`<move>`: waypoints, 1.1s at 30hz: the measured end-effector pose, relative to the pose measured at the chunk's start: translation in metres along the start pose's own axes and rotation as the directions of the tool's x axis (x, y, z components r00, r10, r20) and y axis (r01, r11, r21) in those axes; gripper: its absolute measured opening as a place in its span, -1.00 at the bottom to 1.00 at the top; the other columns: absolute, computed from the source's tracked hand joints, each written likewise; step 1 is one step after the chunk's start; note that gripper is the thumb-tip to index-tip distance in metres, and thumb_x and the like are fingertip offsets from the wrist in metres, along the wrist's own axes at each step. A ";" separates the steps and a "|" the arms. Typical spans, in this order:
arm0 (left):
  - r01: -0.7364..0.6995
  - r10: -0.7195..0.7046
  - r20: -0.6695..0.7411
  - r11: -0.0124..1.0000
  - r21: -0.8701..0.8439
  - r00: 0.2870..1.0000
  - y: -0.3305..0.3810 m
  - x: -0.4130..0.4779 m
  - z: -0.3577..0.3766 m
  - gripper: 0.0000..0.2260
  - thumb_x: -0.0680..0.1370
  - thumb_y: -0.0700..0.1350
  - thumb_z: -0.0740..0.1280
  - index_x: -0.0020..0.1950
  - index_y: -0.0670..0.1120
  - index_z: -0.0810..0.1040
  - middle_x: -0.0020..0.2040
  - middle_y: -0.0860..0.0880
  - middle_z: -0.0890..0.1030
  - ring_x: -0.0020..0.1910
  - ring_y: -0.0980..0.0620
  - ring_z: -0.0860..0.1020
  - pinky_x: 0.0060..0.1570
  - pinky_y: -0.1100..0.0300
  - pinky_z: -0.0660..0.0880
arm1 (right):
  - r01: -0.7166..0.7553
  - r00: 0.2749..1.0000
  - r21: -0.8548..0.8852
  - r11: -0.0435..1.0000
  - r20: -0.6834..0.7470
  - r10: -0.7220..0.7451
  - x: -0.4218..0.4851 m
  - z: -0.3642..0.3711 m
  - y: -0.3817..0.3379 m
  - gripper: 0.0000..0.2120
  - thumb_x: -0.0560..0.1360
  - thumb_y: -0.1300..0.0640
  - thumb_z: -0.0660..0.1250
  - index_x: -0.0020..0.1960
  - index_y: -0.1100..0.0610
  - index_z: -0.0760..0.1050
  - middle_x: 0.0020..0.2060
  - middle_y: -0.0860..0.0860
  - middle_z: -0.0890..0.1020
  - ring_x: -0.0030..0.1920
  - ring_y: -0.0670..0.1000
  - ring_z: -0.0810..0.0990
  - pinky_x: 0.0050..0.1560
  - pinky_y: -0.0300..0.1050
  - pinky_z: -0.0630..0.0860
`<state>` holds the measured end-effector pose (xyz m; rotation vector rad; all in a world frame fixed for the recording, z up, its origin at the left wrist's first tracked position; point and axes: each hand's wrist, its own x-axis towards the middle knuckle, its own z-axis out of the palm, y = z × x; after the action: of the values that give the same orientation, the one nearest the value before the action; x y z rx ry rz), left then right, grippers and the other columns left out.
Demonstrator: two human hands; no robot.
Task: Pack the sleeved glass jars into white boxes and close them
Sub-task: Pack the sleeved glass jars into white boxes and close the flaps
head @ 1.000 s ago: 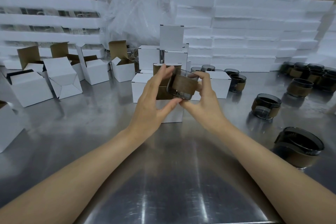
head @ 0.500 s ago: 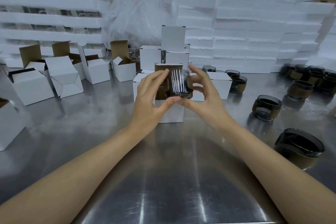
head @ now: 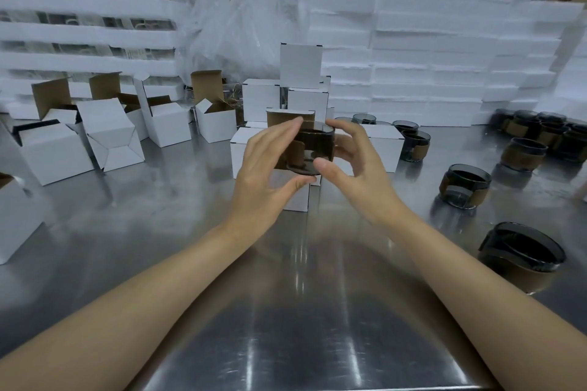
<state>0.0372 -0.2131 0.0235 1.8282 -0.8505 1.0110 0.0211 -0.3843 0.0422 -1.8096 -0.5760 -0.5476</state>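
Both hands, left [head: 263,168] and right [head: 352,165], grip round smoky-glass jar [head: 313,149] (brown sleeve) over white carton [head: 297,197].

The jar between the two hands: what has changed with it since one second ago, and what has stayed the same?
The sleeved glass jar was turned: one second ago it lay tilted on its side, now it stands upright, mouth up, above the open white box. The left hand and right hand still hold it between fingertips, not yet lowered in. The other jars and boxes on the steel table did not move.
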 end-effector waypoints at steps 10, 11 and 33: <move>0.145 -0.145 -0.021 0.989 -0.007 0.989 -0.004 0.004 -0.002 -0.44 0.38 0.03 0.50 0.34 -0.03 0.48 0.19 0.35 0.44 0.22 0.41 0.35 0.33 0.06 0.34 | 0.193 0.973 -0.151 0.969 -0.097 -0.209 0.002 0.003 0.004 -0.37 0.33 0.25 0.56 0.33 0.08 0.38 0.18 -0.11 0.50 0.22 -0.13 0.51 0.22 -0.28 0.43; 0.155 -0.155 -0.017 0.988 -0.019 0.988 -0.005 0.003 -0.002 -0.46 0.38 0.00 0.51 0.33 0.00 0.49 0.19 0.36 0.44 0.21 0.42 0.35 0.33 0.05 0.34 | 0.202 0.971 -0.152 0.967 -0.095 -0.218 0.002 0.003 0.005 -0.41 0.33 0.25 0.56 0.29 0.16 0.42 0.17 -0.04 0.51 0.21 -0.07 0.52 0.23 -0.23 0.45; 0.209 -0.190 0.139 0.968 -0.137 0.972 0.000 0.003 -0.006 -0.34 0.50 0.11 0.37 0.54 0.00 0.21 0.41 0.11 0.40 0.41 0.11 0.33 0.37 0.14 0.34 | -0.107 0.985 0.291 0.951 -0.100 0.142 0.004 0.006 -0.011 -0.62 0.42 0.04 0.43 0.20 0.06 0.47 -0.15 0.17 0.68 -0.17 0.06 0.67 -0.13 -0.11 0.61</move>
<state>0.0371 -0.2079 0.0281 1.8200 -0.7764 0.6928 0.0182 -0.3748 0.0507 -1.5172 -0.4307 -0.4583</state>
